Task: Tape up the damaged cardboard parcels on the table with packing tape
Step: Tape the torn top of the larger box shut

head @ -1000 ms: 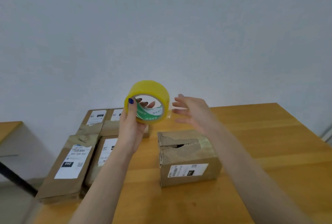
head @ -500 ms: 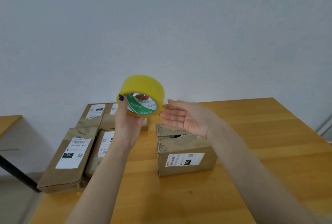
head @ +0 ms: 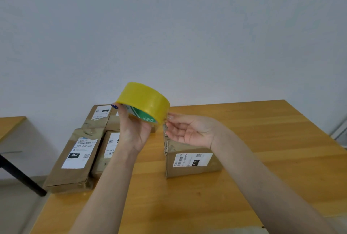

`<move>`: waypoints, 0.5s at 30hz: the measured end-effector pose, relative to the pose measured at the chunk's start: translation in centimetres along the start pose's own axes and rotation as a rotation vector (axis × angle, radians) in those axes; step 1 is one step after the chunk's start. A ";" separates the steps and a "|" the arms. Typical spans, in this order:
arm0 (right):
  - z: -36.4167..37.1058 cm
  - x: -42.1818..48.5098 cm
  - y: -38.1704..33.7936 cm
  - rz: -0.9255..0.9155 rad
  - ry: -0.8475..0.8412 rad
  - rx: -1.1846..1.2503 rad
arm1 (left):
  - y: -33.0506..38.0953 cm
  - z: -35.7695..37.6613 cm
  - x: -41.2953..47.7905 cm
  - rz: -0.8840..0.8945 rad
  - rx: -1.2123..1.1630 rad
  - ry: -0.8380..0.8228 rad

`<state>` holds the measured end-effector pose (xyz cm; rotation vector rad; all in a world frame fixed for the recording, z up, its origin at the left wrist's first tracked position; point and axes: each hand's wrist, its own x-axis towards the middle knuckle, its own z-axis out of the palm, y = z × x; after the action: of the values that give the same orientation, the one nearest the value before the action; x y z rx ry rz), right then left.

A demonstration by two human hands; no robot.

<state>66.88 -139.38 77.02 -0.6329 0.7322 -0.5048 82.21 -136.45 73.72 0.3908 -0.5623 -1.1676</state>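
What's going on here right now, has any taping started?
Not yet. A person's left hand grips a yellow tape roll, raised above the wooden table. The right hand, palm up, touches the roll's lower edge with its fingertips, probably feeling for the tape's end; no strip is pulled out. Under the hands sits a cardboard parcel with a torn top. More parcels lie at the table's left edge.

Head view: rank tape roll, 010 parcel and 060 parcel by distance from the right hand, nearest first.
1. tape roll: up and to the left of the right hand, whose fingertips meet its edge; the left hand holds it.
2. 010 parcel: directly below the right hand.
3. 060 parcel: far left, beyond the left hand.
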 end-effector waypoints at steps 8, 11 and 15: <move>1.1 0.0 1.1 -0.040 0.067 0.079 | 0.4 -0.3 -0.8 0.037 -0.042 0.022; 1.3 -0.1 1.6 -0.006 0.031 -0.018 | 0.8 -0.3 -0.9 0.059 -0.048 0.037; 1.7 -0.4 1.9 0.017 -0.004 -0.097 | 1.5 -0.3 -1.0 0.073 -0.056 0.073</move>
<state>68.27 -137.22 76.85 -0.7176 0.7614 -0.4540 83.27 -135.00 74.12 0.3607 -0.4759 -1.0920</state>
